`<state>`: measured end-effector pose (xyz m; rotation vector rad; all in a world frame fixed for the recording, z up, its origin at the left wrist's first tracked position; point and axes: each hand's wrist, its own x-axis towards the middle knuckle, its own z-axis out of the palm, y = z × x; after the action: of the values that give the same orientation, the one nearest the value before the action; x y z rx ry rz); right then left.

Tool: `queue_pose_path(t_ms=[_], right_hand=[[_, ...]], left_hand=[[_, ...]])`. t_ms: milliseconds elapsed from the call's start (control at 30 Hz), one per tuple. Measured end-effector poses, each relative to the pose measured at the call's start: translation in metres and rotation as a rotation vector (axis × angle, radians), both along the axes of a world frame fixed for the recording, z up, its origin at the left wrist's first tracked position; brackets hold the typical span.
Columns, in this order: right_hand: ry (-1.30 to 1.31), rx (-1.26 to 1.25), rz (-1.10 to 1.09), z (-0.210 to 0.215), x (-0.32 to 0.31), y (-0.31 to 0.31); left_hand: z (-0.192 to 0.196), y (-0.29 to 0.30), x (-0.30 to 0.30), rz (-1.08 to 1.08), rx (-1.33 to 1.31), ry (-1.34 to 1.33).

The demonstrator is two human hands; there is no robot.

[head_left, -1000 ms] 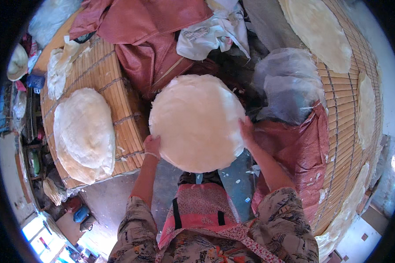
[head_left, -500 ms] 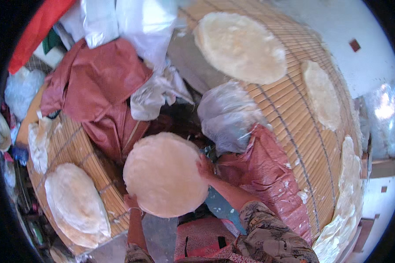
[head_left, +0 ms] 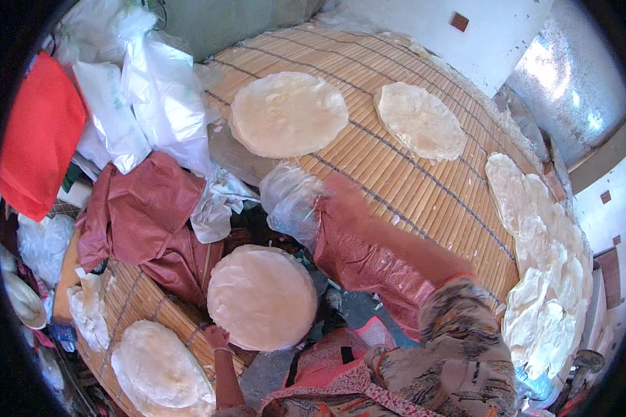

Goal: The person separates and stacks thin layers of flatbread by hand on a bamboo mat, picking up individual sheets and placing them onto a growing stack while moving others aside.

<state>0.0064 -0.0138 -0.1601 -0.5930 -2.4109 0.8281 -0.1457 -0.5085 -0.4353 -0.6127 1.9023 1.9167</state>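
A thick pale round stack of what look like thin flatbreads (head_left: 261, 297) is held low in front of me. My left hand (head_left: 218, 337) grips its near-left edge, the fingers partly hidden. Across the maroon sheet on the right stretches my right arm, its forearm smeared by motion. At its far end my right hand (head_left: 339, 189) is a blur near a clear plastic bag (head_left: 289, 198) and the bamboo mat (head_left: 403, 198). On that mat lie two round flatbreads, a left one (head_left: 289, 115) and a right one (head_left: 421, 120).
Overlapping flatbreads (head_left: 539, 278) line the mat's right edge. At lower left, another pile of flatbreads (head_left: 161, 365) rests on a bamboo surface (head_left: 129, 295). A maroon cloth (head_left: 142, 201), white plastic bags (head_left: 153, 90) and a red cloth (head_left: 38, 139) crowd the left side.
My right hand has left the stack's right edge and reached out toward the far mat. The stack sits slightly lower, still in my left hand. The view has swung toward the right.
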Motion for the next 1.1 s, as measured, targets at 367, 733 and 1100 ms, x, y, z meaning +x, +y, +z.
queue_pose_path(t_ms=[367,733,1100], right_hand=[[-0.099,0.369,-0.113,-0.059,0.044,0.168],[-0.293,0.496,-0.210,-0.029,0.078,0.235],[-0.638,0.332,-0.263,-0.039,0.100,0.293]], left_hand=[[0.190,0.386,-0.108,-0.566,0.512,0.216],[0.101,0.458,-0.243,-0.503,-0.326,0.439],[0.218,0.530,-0.162,-0.254,0.338,-0.156]])
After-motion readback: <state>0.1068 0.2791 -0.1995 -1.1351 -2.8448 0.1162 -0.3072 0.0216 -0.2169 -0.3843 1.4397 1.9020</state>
